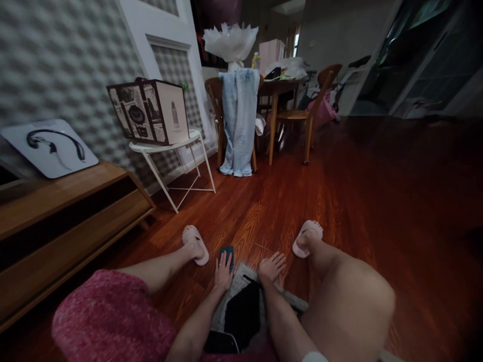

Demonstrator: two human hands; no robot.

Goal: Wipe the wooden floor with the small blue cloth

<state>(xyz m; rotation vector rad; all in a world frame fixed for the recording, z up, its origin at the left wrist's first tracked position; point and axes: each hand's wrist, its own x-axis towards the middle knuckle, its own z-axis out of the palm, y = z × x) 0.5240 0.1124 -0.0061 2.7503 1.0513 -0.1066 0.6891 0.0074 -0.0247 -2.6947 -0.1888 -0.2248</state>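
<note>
My left hand (223, 272) lies flat with its fingers stretched out over a small dark teal item (227, 250), whose kind I cannot make out. Between my legs, my right hand (270, 268) has its palm turned down and its fingers spread, holding nothing. Just beyond it is a thin stick (264, 247). A grey fabric-like piece (240, 277) with a black patch (243, 311) sits between my forearms. Close to my body, partly hidden by my left forearm, is a dark flat object with a pale edge (222, 343), perhaps a phone.
My feet, in pink slippers (196, 246), are planted on either side on the wooden floor (256, 211). Leftward stand a low wooden cabinet (113, 188) and a white side table (166, 147) with a box (171, 113). Jeans (239, 120) hang over a chair at the back.
</note>
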